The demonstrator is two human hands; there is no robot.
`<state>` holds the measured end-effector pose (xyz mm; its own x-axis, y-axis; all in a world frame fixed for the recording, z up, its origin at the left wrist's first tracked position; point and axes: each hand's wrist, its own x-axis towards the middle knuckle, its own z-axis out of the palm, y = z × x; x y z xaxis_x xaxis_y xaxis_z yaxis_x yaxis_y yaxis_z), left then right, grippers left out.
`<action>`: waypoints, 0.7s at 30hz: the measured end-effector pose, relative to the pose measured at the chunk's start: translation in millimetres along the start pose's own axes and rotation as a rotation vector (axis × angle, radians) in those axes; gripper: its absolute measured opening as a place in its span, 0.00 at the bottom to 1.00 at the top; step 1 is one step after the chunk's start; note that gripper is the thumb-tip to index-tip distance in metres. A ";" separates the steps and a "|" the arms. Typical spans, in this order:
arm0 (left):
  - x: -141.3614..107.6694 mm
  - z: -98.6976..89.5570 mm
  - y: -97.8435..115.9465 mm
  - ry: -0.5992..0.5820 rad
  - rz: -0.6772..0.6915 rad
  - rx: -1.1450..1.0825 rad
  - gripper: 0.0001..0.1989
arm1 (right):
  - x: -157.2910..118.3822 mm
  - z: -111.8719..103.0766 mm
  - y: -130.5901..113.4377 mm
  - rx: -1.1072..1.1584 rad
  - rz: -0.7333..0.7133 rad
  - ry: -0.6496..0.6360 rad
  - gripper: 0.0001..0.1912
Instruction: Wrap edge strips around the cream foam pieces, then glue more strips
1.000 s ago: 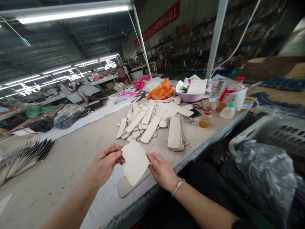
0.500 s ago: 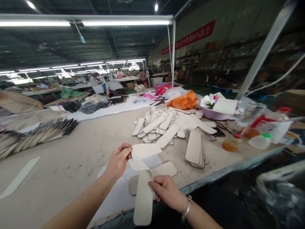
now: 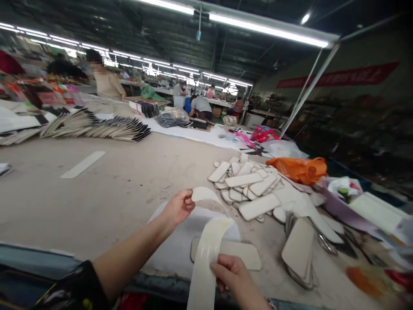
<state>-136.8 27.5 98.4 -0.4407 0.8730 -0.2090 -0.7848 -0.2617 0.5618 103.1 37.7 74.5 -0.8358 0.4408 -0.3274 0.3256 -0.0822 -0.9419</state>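
Observation:
My left hand (image 3: 179, 206) pinches the end of a thin off-white strip (image 3: 205, 194), which arches away to the right. My right hand (image 3: 232, 273) grips the edge of a longer cream strip (image 3: 206, 254) with a glossy face, its far end bending over. The two strips seem to meet at that bend, but I cannot tell whether they are joined. Beneath them, a beige rounded panel (image 3: 243, 254) lies on a white sheet (image 3: 171, 245), partly hidden by the cream strip.
A heap of rounded pale panels (image 3: 245, 178) lies ahead, with a neat stack (image 3: 298, 249) to its right. An orange bag (image 3: 301, 170) and a purple basin (image 3: 338, 206) stand beyond. A loose strip (image 3: 84, 165) and fanned pieces (image 3: 97, 127) lie left. Another person (image 3: 106, 79) stands farther back.
My view has turned left and tilted. My left hand's strip now arches up from the other strip, where before it lay flatter. My right hand keeps its grip on the cream strip.

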 end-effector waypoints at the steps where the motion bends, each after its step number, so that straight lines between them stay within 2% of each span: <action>1: 11.2 -5.0 2.2 0.009 0.035 -0.037 0.07 | 1.5 1.1 2.3 0.029 0.024 -0.024 0.20; 4: 38.8 -21.1 11.1 0.009 0.122 -0.125 0.07 | 7.9 1.2 8.0 0.170 0.053 0.020 0.21; 9: 54.6 -54.8 27.3 -0.001 0.263 -0.224 0.06 | 30.9 -9.8 8.2 0.337 0.071 0.281 0.17; 13: 51.4 -77.8 50.7 -0.006 0.368 -0.293 0.06 | 63.3 -17.9 9.8 0.250 0.135 0.475 0.21; 15: 49.0 -84.3 64.6 -0.025 0.453 -0.324 0.07 | 83.8 -18.9 11.6 0.191 0.155 0.544 0.18; 18: 45.8 -87.7 77.9 -0.058 0.545 -0.364 0.09 | 116.3 -19.2 13.2 0.070 0.154 0.592 0.15; 21: 40.8 -83.5 77.8 -0.054 0.518 -0.358 0.08 | 142.5 -20.2 13.2 -0.037 0.127 0.652 0.12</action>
<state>-252.2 8.3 66.7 -0.7871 0.6134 0.0647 -0.5769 -0.7693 0.2747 -2.8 117.5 16.9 -0.3552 0.8811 -0.3122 0.4286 -0.1433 -0.8920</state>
